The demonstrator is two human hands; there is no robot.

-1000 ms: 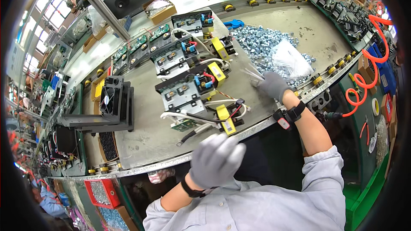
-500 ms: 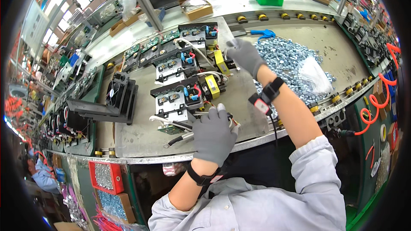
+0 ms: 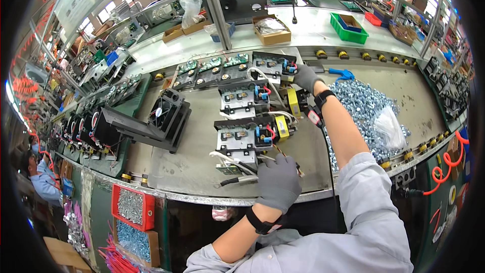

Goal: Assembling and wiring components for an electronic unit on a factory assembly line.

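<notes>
My left hand, in a grey glove, is low over the front of the nearest power circuit assembly. Its fingers are bent and drawn together among thin wires; what they hold is hidden. My right hand, gloved too, reaches to the right end of the farthest assembly, beside its blue and red terminals. Those fingers are closed, and their tips are partly hidden. Between these two stands a middle assembly. Yellow-wrapped transformers sit along the right side.
A pile of shiny metal nuts lies to the right, with a bag of white strips on it and a blue-handled tool behind. At left stands a black fan housing. Rollers line the far rail.
My right hand has moved from above the nuts' left edge to the farthest assembly. My left hand's fingers have curled over the wires. The view has shifted, so the bench appears farther right and lower.
</notes>
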